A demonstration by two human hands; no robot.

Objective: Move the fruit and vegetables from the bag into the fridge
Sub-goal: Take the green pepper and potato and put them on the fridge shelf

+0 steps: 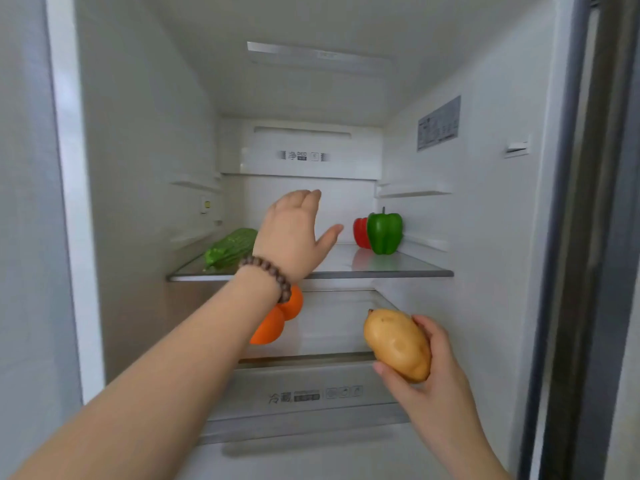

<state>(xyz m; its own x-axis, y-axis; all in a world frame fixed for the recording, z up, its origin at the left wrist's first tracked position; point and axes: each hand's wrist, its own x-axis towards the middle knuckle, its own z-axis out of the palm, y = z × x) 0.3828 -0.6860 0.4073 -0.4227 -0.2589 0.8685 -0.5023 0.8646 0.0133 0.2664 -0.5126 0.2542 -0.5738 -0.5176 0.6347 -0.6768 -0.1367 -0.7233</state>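
Count inside fridge: one glossy green bell pepper; one red bell pepper; one ridged green gourd; two round oranges; one tan potato, hand-held.

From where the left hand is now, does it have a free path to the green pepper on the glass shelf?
Probably yes. The left hand is open above the glass shelf, and the stretch of shelf between it and the green pepper looks bare.

Drawer front reads "冷藏" (other labels blurred).
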